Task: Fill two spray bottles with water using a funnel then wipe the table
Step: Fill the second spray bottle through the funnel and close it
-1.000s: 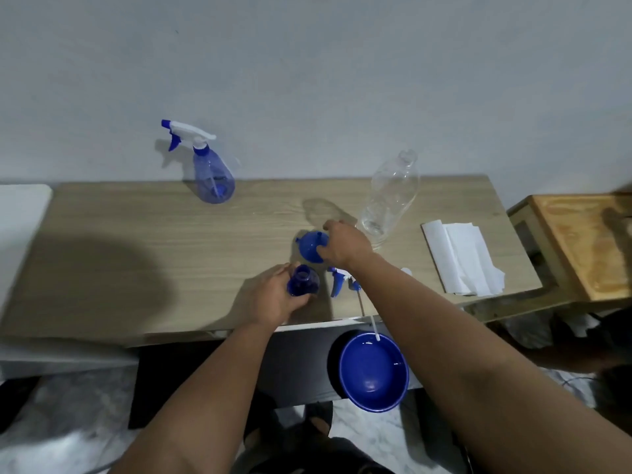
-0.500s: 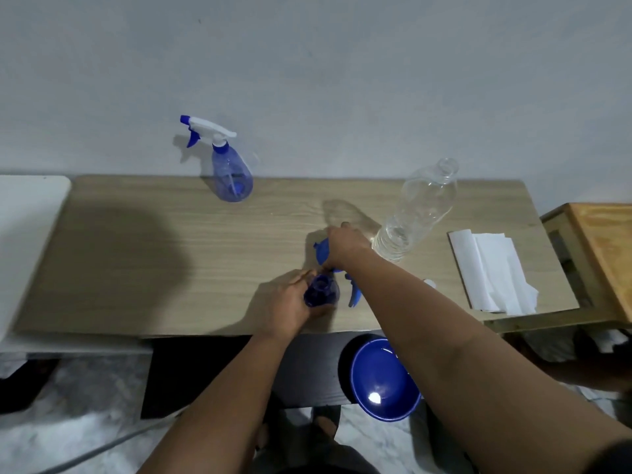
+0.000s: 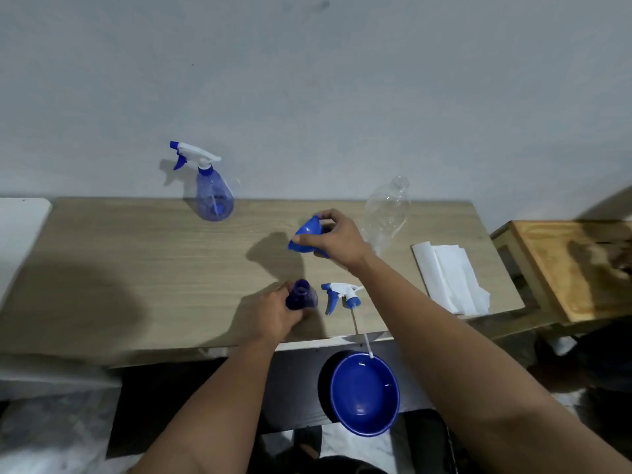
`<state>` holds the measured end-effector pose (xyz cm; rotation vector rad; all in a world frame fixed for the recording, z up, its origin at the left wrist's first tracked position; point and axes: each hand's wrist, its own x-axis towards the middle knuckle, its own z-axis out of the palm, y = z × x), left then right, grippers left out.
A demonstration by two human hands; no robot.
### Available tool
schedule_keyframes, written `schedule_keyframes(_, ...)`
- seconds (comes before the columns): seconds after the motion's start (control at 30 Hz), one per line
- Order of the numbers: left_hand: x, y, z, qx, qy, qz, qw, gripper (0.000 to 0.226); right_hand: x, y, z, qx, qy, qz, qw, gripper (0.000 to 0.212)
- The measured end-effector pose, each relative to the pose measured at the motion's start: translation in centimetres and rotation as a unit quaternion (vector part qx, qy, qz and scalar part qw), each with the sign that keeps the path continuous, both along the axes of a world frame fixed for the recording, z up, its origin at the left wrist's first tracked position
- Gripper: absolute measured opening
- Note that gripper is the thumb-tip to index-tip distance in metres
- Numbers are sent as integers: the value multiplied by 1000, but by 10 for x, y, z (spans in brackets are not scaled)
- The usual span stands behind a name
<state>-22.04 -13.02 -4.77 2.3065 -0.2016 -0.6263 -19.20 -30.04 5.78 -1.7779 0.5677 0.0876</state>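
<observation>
My left hand (image 3: 277, 314) grips an open blue spray bottle (image 3: 301, 295) standing near the table's front edge; its neck has no top. My right hand (image 3: 337, 237) holds a blue funnel (image 3: 306, 236) lifted above the table, tilted on its side, behind the open bottle. The bottle's white and blue spray head (image 3: 342, 295) lies on the table just right of it, its tube hanging past the edge. A second blue spray bottle (image 3: 213, 196) with its head on stands at the back by the wall. A clear plastic water bottle (image 3: 388, 210) stands right of my right hand.
Folded white paper towels (image 3: 451, 277) lie at the right end of the wooden table (image 3: 136, 261). A blue bowl (image 3: 364, 393) sits below the front edge. A wooden stool (image 3: 574, 265) stands to the right, a white surface (image 3: 20, 224) to the left.
My right hand has lifted the funnel off the open bottle's side and raised it back and up. My left hand stays on the open bottle.
</observation>
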Motion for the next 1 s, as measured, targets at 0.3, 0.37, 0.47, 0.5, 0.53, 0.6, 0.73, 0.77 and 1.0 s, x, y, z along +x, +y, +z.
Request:
schedule_keyframes(0.3,-7,-3,7,-17,26,21,999,41,-68,18,-38,-43,-108,-11,993,55)
schedule_keyframes(0.37,-9,-2,6,-17,36,26,999,42,-76,20,-45,-59,-112,-4,992,55)
schedule_keyframes(0.47,-10,-1,3,-31,18,34,999,36,-86,23,-50,-68,-106,30,992,58)
schedule_keyframes(0.5,-10,0,3,-42,17,40,998,30,-88,24,-52,-76,-102,42,991,63)
schedule_keyframes(0.53,-11,0,4,-48,13,40,998,22,-91,25,-51,-83,-98,51,990,72)
schedule_keyframes(0.6,-15,3,10,-47,-2,24,999,13,-93,26,-52,-87,-91,55,990,96)
schedule_keyframes(0.73,-16,2,8,-50,-15,29,998,24,-94,29,-51,-82,-80,62,991,103)
schedule_keyframes(0.77,-17,1,13,-53,-2,38,998,26,-93,29,-51,-80,-79,58,992,102)
schedule_keyframes(1.0,-17,1,19,-18,-12,42,999,31,-92,31,-52,-59,-69,54,994,103)
